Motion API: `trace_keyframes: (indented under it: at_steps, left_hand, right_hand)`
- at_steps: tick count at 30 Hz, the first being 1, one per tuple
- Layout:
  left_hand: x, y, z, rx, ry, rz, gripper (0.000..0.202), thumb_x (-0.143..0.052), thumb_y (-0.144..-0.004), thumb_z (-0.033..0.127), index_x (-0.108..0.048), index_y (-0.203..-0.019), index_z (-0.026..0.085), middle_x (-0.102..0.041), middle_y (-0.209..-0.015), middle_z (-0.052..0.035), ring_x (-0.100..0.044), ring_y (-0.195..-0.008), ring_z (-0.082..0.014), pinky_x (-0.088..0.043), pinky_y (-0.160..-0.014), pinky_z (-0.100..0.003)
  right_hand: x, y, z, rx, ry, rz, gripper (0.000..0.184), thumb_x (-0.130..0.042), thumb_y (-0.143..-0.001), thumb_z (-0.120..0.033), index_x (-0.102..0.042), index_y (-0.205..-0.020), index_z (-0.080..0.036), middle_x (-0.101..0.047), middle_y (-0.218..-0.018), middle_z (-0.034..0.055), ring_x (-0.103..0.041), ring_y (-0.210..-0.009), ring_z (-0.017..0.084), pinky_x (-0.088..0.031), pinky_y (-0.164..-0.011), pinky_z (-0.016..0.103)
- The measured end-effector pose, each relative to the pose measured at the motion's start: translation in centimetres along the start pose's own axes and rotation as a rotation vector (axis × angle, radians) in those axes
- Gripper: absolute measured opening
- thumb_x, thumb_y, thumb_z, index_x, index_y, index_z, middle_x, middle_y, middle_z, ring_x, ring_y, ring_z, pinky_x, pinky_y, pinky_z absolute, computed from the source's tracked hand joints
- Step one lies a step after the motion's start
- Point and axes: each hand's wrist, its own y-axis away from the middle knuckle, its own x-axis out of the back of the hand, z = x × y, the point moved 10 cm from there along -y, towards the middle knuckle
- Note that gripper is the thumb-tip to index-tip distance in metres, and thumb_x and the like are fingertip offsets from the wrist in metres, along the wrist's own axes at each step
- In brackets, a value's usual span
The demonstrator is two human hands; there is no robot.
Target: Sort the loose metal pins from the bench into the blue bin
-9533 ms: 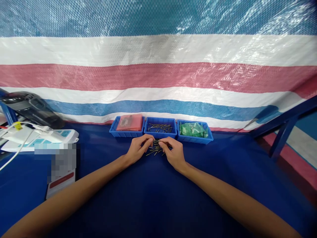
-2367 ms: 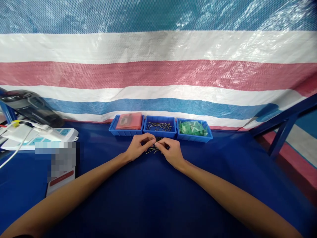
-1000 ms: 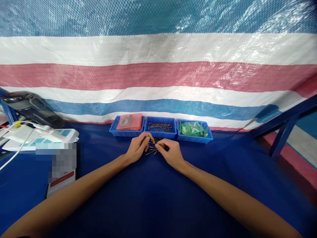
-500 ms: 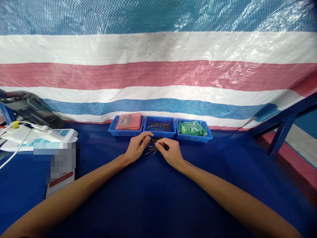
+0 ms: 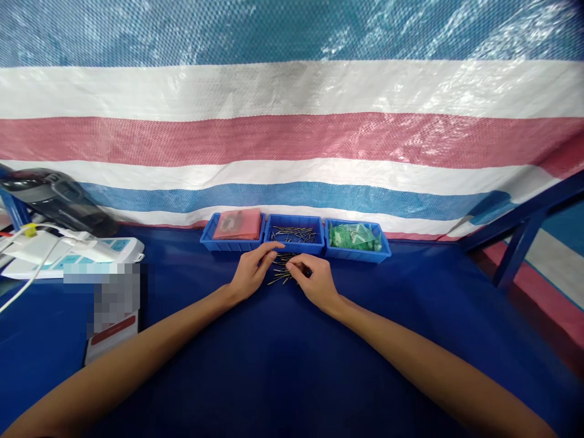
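A loose pile of thin, dark metal pieces that look like drill bits [image 5: 280,278] lies on the blue table between my hands. At its left side rests my left hand [image 5: 250,271], fingers stretched forward and thumb apart, holding nothing. My right hand [image 5: 317,281] is over the pile's right edge with thumb and forefinger pinched together; whatever is between the tips is too small to make out. Just beyond the pile stands a blue bin [image 5: 295,244] containing more of these metal pieces.
Left of that bin is a blue bin [image 5: 230,245] with red plastic sheets or bags [image 5: 241,224]; to the right, another blue bin [image 5: 360,253] holds green plastic bags [image 5: 349,237]. A power strip [image 5: 123,249], a bottle [image 5: 64,198] and a partly blurred box [image 5: 112,337] sit at left. A striped tarp [image 5: 292,137] hangs behind.
Almost nothing differs. Both hands keep the same places and poses beside the pile, and the view has shifted very slightly.
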Motion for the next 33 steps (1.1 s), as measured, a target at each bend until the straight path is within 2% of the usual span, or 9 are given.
trace_keyframes:
  at_steps: [5, 13, 18, 25, 33]
  left_hand:
    - [0.02, -0.12, 0.24, -0.015, -0.023, -0.001, 0.029, -0.043, -0.094, 0.031, -0.062, -0.111, 0.017, -0.063, -0.071, 0.0006, -0.056, -0.062, -0.0098, -0.044, -0.063, -0.019]
    - [0.02, -0.17, 0.48, -0.045, -0.035, 0.005, 0.03, -0.045, -0.093, 0.03, -0.063, -0.112, 0.017, -0.07, -0.089, -0.0036, -0.064, -0.079, -0.0143, -0.049, -0.071, -0.022]
    - [-0.07, -0.13, 0.44, -0.066, -0.037, 0.004, 0.028, -0.046, -0.093, 0.029, -0.065, -0.111, 0.017, -0.071, -0.097, -0.0046, -0.066, -0.083, -0.0149, -0.051, -0.078, -0.024]
    - [-0.17, -0.16, 0.27, -0.075, -0.004, 0.02, 0.025, -0.052, -0.09, 0.031, -0.068, -0.103, 0.017, -0.072, -0.094, -0.0044, -0.067, -0.079, -0.0149, -0.053, -0.078, -0.024]
    - [-0.07, -0.12, -0.02, -0.074, 0.025, 0.041, 0.023, -0.054, -0.089, 0.031, -0.067, -0.103, 0.017, -0.072, -0.091, -0.0032, -0.067, -0.068, -0.0112, -0.053, -0.068, -0.019]
  right_hand:
    - [0.1, -0.02, -0.17, 0.006, -0.002, 0.006, 0.018, -0.055, -0.086, -0.026, -0.065, -0.074, -0.017, -0.06, -0.063, 0.0001, -0.051, -0.055, 0.012, -0.041, -0.056, 0.024]
    - [0.05, -0.01, -0.13, -0.004, -0.011, 0.0, 0.016, -0.055, -0.085, -0.025, -0.065, -0.075, -0.017, -0.061, -0.064, 0.0006, -0.051, -0.056, 0.012, -0.04, -0.057, 0.024]
    - [-0.01, -0.03, -0.06, 0.0, 0.002, -0.003, 0.016, -0.055, -0.085, -0.024, -0.065, -0.075, -0.017, -0.061, -0.063, 0.0003, -0.051, -0.056, 0.012, -0.04, -0.056, 0.024]
    - [0.0, -0.01, -0.11, 0.008, -0.007, 0.002, 0.014, -0.057, -0.084, -0.022, -0.065, -0.075, -0.016, -0.058, -0.061, -0.0006, -0.049, -0.054, 0.011, -0.039, -0.055, 0.023]
    - [-0.08, -0.09, -0.06, 0.011, -0.013, 0.001, 0.014, -0.057, -0.083, -0.022, -0.066, -0.075, -0.015, -0.059, -0.062, -0.0001, -0.05, -0.055, 0.011, -0.038, -0.055, 0.022]
